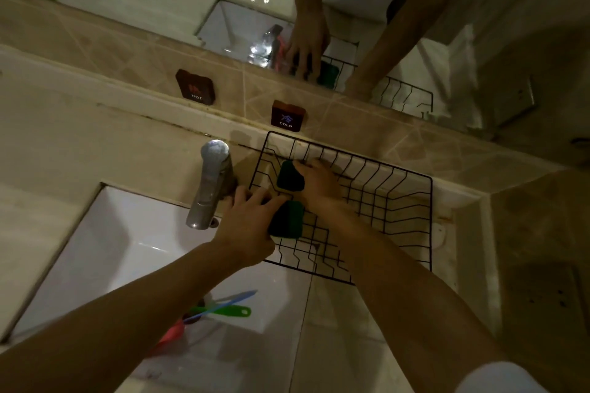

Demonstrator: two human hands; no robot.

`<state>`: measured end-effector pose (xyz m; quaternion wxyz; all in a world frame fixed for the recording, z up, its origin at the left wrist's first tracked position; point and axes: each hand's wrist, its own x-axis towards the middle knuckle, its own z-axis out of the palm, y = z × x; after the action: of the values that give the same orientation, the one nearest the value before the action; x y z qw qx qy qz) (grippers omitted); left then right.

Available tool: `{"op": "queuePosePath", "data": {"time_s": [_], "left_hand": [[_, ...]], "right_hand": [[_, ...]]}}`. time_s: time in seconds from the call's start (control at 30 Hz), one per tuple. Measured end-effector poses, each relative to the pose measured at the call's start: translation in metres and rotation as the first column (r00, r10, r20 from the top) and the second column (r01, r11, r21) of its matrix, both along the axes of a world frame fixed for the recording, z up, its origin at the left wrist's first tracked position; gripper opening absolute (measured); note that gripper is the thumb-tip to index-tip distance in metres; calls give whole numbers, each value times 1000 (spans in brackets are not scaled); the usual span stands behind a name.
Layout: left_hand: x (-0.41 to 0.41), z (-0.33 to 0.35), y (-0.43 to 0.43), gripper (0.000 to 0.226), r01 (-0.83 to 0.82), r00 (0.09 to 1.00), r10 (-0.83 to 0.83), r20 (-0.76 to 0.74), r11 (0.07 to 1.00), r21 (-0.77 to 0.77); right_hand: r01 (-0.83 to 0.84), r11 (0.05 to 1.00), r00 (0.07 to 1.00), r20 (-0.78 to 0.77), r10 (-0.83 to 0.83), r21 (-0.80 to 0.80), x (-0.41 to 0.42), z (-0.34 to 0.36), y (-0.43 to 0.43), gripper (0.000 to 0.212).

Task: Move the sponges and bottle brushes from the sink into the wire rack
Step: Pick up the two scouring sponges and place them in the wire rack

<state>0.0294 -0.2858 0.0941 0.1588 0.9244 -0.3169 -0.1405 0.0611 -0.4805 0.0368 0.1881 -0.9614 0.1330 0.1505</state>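
A black wire rack [399,201] stands on the counter to the right of the white sink [127,233]. My left hand [249,226] grips a dark green sponge [287,220] at the rack's left side. Just behind it, my right hand [319,182] holds a second dark green sponge [289,177] inside the rack. In the sink, by the drain, lie bottle brushes with a blue handle [233,298], a green handle [230,311] and a pink one [174,333], partly hidden under my left forearm.
A chrome faucet [210,185] rises between the sink and the rack, close to my left hand. HOT [195,86] and COLD [287,113] signs sit on the tiled ledge below a mirror [351,9]. The right part of the rack holds nothing.
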Motion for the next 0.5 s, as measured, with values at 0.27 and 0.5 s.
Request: {"op": "queuePosePath", "data": {"time_s": [0.27, 0.5], "left_hand": [[6, 10, -2, 81, 9, 1000, -9, -1, 998, 59], [7, 22, -6, 75, 20, 1000, -18, -25, 996, 86]], "right_hand": [[-46, 998, 997, 62, 44, 40, -17, 26, -1, 89], [-117, 937, 993, 54, 105, 329, -67, 68, -3, 81]]}}
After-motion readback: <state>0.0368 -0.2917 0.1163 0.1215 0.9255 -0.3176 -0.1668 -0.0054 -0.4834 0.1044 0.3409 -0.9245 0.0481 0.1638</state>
